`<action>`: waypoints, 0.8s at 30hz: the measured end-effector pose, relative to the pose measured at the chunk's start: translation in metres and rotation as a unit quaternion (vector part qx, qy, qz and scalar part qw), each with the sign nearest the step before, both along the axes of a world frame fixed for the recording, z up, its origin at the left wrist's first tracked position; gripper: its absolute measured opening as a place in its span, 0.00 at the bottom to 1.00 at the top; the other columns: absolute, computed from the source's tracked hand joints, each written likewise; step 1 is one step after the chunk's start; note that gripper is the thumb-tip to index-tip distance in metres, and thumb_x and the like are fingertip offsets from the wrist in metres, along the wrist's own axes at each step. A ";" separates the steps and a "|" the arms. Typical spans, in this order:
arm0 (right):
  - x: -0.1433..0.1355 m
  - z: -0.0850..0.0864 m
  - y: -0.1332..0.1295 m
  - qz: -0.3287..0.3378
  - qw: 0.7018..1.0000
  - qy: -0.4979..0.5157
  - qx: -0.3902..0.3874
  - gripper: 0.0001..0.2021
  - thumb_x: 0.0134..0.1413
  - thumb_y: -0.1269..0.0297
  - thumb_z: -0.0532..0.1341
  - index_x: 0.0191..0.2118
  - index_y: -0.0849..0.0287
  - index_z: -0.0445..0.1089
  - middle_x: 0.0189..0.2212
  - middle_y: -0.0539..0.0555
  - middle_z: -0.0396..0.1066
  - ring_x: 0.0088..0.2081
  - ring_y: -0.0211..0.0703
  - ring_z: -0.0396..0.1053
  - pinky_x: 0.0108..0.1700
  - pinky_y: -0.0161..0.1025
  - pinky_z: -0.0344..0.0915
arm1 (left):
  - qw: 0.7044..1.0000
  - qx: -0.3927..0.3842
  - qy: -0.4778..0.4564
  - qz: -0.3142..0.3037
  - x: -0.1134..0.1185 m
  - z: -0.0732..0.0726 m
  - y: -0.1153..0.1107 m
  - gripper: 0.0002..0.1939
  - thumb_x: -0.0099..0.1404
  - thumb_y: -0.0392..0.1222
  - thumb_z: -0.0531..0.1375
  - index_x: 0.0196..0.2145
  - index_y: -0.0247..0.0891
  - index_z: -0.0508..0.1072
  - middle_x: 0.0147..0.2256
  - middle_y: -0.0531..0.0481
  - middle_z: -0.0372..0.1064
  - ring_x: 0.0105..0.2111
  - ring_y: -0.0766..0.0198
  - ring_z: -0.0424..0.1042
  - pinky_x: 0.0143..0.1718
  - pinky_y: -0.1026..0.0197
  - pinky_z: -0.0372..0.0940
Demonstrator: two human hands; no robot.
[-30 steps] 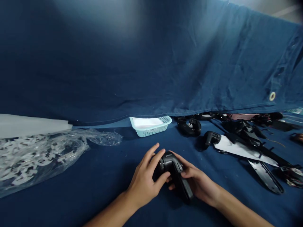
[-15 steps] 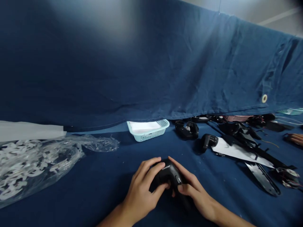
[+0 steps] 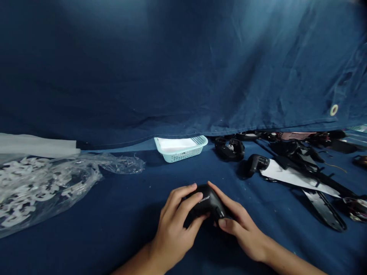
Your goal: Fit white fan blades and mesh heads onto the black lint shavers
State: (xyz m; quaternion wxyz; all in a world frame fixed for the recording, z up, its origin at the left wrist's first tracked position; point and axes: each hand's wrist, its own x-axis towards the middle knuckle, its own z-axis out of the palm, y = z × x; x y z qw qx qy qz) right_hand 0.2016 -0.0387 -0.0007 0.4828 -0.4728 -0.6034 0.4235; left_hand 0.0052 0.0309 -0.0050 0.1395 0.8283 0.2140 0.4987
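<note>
A black plastic device [image 3: 209, 200] with a rounded head, pale lettering and a bent handle is held between my two hands, low in the middle of the view. My left hand [image 3: 177, 221] is closed over its head, fingertips on top and thumb underneath. On the right side, my right hand [image 3: 239, 225] grips the handle, with the thumb pressed at the bend and the fingers along the far side. The handle's lower end is hidden or in dark shadow. Both hands are just above the blue cloth [image 3: 114, 225].
A light-blue basket [image 3: 183, 156] holding white paper stands ahead. A clear bag [image 3: 51, 187] of white plastic pieces lies left. Black housings [image 3: 229, 149], a similar bent black part [image 3: 255, 164], white paper [image 3: 295, 177] and a long shell [image 3: 327, 210] are at right. A blue curtain [image 3: 172, 68] hangs behind.
The device has turned in my hands, so its handle now looks foreshortened and its switch no longer shows. My view has dipped slightly. At far right, a hand has mostly left the view.
</note>
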 end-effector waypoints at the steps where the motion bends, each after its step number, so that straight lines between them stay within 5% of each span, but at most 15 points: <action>1: 0.000 0.001 -0.001 0.001 1.000 -0.014 0.013 0.31 0.58 0.60 0.59 0.67 0.44 0.53 0.67 0.49 0.54 0.66 0.63 0.51 0.65 0.61 0.45 | 1.000 0.001 -0.005 -0.002 0.000 0.001 -0.002 0.26 0.63 0.29 0.63 0.55 0.44 0.65 0.54 0.45 0.65 0.53 0.54 0.67 0.54 0.49 0.67; 13: -0.004 0.007 -0.008 -0.018 0.999 -0.008 0.033 0.28 0.60 0.58 0.59 0.65 0.45 0.58 0.63 0.50 0.62 0.63 0.59 0.58 0.65 0.56 0.48 | 0.999 -0.029 0.005 0.027 0.003 -0.001 -0.014 0.25 0.63 0.29 0.62 0.56 0.43 0.64 0.54 0.44 0.63 0.54 0.54 0.66 0.54 0.49 0.67; 17: -0.005 0.010 -0.005 -0.035 0.998 0.044 -0.037 0.30 0.56 0.59 0.62 0.64 0.47 0.60 0.61 0.52 0.64 0.61 0.59 0.60 0.63 0.56 0.51 | 0.999 -0.042 0.026 0.010 0.002 -0.001 -0.006 0.26 0.62 0.31 0.63 0.56 0.43 0.64 0.54 0.45 0.63 0.54 0.55 0.67 0.55 0.50 0.66; 21: -0.005 0.015 -0.003 -0.009 0.979 0.156 -0.128 0.29 0.52 0.63 0.63 0.61 0.47 0.63 0.47 0.52 0.71 0.43 0.51 0.69 0.47 0.50 0.68 | 0.997 -0.034 0.063 0.001 0.001 0.003 -0.005 0.25 0.63 0.35 0.63 0.57 0.43 0.64 0.55 0.44 0.63 0.53 0.54 0.66 0.55 0.48 0.66; 24: -0.006 0.017 -0.005 -0.009 0.961 0.217 -0.170 0.23 0.56 0.61 0.61 0.58 0.47 0.64 0.43 0.51 0.69 0.39 0.47 0.70 0.41 0.47 0.70 | 0.996 0.010 0.091 -0.008 0.000 0.004 -0.008 0.26 0.65 0.36 0.62 0.59 0.42 0.62 0.56 0.43 0.62 0.54 0.53 0.64 0.54 0.48 0.66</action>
